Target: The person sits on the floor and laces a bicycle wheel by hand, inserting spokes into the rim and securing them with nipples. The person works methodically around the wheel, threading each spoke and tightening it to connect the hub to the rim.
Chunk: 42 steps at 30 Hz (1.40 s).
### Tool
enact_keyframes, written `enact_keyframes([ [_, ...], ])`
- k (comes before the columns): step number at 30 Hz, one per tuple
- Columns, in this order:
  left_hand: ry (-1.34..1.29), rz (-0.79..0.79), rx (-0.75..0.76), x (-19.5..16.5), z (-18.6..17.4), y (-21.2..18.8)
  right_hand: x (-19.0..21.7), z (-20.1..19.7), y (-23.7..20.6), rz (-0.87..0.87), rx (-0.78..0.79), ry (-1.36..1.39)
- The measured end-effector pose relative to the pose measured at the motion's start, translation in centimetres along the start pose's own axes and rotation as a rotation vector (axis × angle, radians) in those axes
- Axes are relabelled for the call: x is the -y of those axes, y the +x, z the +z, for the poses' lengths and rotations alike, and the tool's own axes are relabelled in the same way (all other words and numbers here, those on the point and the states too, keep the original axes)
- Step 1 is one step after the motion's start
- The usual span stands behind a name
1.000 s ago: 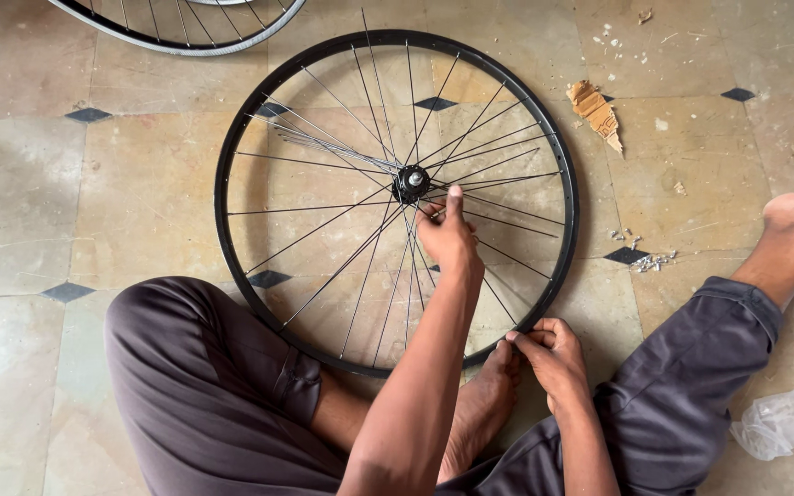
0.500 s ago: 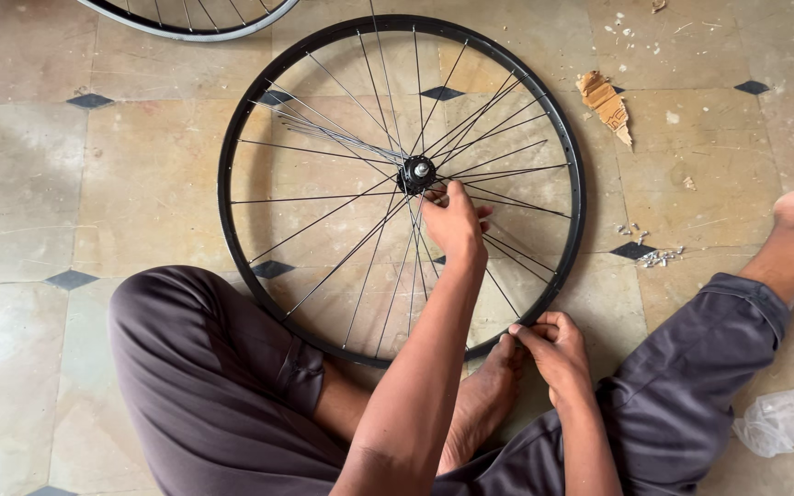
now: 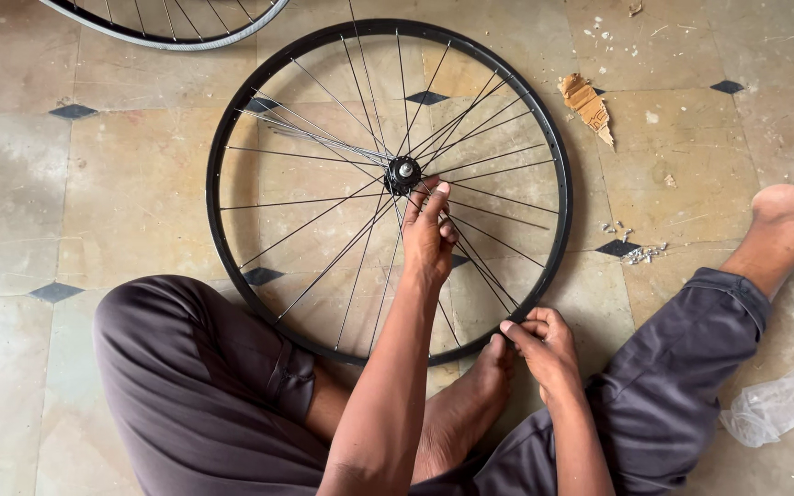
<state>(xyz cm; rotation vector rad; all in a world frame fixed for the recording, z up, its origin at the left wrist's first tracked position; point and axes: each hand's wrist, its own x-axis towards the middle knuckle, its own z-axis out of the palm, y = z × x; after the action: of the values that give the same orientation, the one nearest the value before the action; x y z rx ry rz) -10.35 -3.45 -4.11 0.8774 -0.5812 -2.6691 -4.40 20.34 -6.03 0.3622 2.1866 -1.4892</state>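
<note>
A black bicycle wheel (image 3: 232, 239) is laid flat on the tiled floor (image 3: 140, 184) at the centre of the frame, between the legs of a seated person. The left hand (image 3: 429, 234) is reached in just below the hub (image 3: 403, 173); its fingers are closed among the spokes (image 3: 323, 230), though whether one spoke is actually pinched cannot be told. The right hand (image 3: 544, 344) is set at the lower right of the rim, its fingertips pinched together on something small at the rim's edge, too small to be identified. For spoke work of this kind, it is judged that the wheel is best kept flat and steady, one spoke being guided from the hub end while its outer end is seated at the rim. A second wheel (image 3: 176, 28) is seen at the upper left, a torn piece of cardboard (image 3: 585, 101) at the upper right, and a crumpled clear plastic bag (image 3: 783, 400) at the lower right; its contents cannot be made out.
</note>
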Motion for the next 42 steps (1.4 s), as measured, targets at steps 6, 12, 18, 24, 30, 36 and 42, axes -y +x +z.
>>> enact_keyframes([
  [6,-0.111,-0.030,0.225,-0.8,0.0,0.3,-0.3,-0.2,0.1,-0.041,0.021,0.048],
  [12,-0.090,0.030,0.023,-0.4,0.2,1.1,-0.3,-0.1,0.1,-0.020,0.014,0.056],
  [18,-0.083,0.141,-0.093,1.0,0.9,1.3,0.4,0.0,-0.3,-0.006,0.026,0.051],
  [24,-0.185,0.048,-0.080,1.2,1.0,2.4,0.6,0.0,-0.4,-0.013,0.018,0.078],
  [30,-0.093,-0.026,-0.060,0.0,0.7,2.7,0.1,-0.3,-0.2,-0.055,0.045,0.150],
  [36,-0.010,-0.035,-0.178,-0.4,1.8,2.8,0.0,0.0,-0.2,-0.025,0.063,0.125],
  [42,-0.274,0.007,0.065,0.4,1.3,3.5,0.1,0.2,-0.1,-0.005,0.063,0.092],
])
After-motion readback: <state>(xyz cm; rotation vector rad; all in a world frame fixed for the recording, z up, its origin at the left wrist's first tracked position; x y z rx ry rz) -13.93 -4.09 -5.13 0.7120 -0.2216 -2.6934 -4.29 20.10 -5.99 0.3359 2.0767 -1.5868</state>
